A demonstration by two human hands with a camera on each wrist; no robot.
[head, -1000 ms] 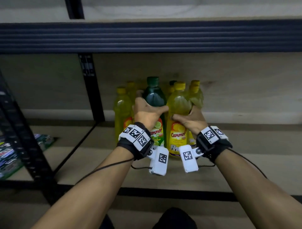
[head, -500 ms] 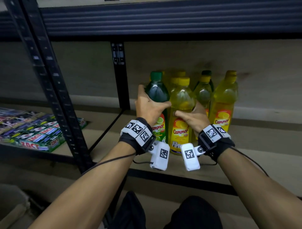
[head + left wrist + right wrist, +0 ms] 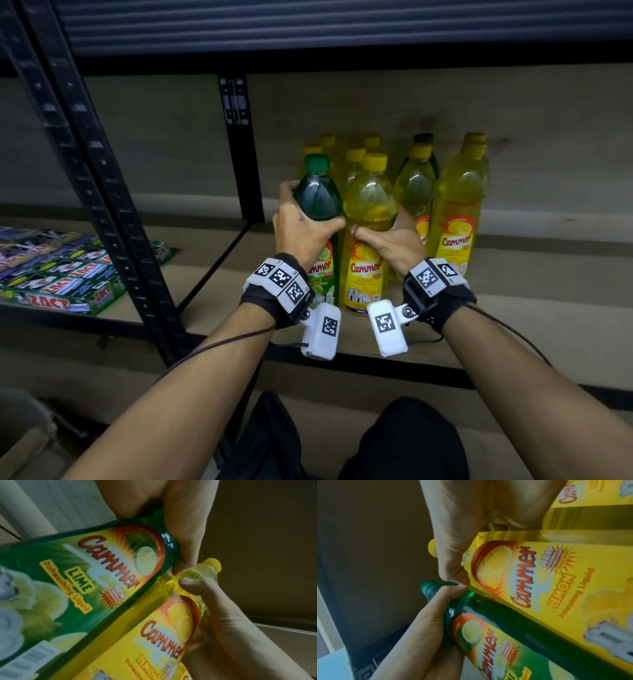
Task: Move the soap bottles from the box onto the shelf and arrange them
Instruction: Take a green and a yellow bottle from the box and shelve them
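My left hand (image 3: pixel 301 226) grips a green lime soap bottle (image 3: pixel 317 202) around its shoulder, standing upright on the wooden shelf (image 3: pixel 513 308). Right beside it my right hand (image 3: pixel 390 240) grips a yellow lemon soap bottle (image 3: pixel 368 219) the same way. The two bottles touch at the front of a cluster of several yellow bottles (image 3: pixel 459 205) and one more green-capped one behind. The left wrist view shows the lime bottle (image 3: pixel 85 577) with my thumb (image 3: pixel 185 534) curled over it; the right wrist view shows the lemon bottle (image 3: pixel 539 581) under my thumb (image 3: pixel 452 555).
A black upright post (image 3: pixel 239 147) stands just left of the bottles and a slanted black frame post (image 3: pixel 102 192) is nearer. Green Zact boxes (image 3: pixel 61 284) lie on the shelf bay at the left. A cardboard box corner (image 3: pixel 20 435) shows at the bottom left.
The view has swung left and down, so the left shelf bay and box corner now show. Both hands keep their grip on the same two bottles at the front of the cluster.
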